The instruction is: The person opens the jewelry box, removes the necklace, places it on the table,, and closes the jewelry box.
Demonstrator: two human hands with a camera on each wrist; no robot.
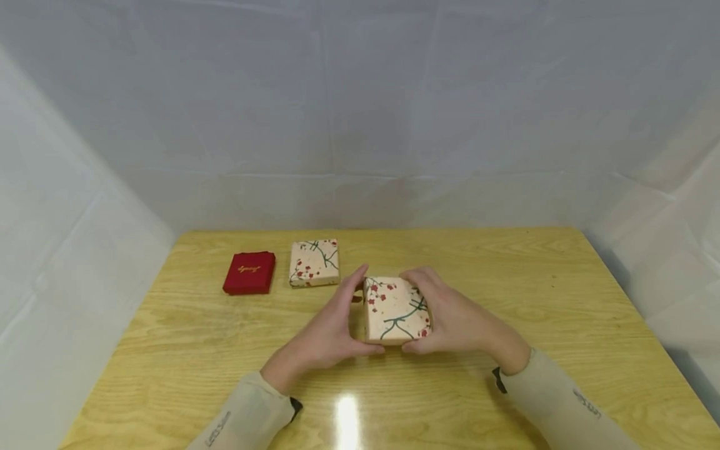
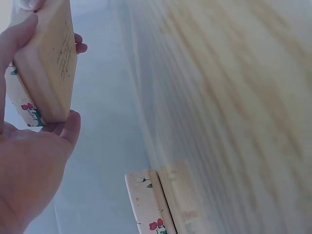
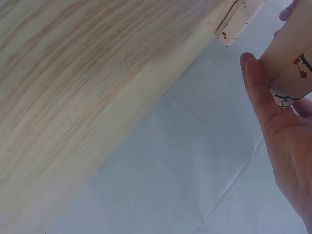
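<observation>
Cream and flowered, a box [image 1: 395, 310] is held raised over the middle of the table [image 1: 568, 300], gripped from opposite sides by the left hand [image 1: 333, 325] and right hand [image 1: 457, 315], presumably for steadiness. Its patterned face is turned up; being nearly square, no long axis can be told. Towards the far left corner, a red box [image 1: 249, 275] and a second flowered box [image 1: 314, 262] are set apart.

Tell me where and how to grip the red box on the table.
Probably best to pinch the red box by its left and right side walls, coming from above: it lies flat, and the gap before the flowered box on its right leaves room for fingers.
</observation>
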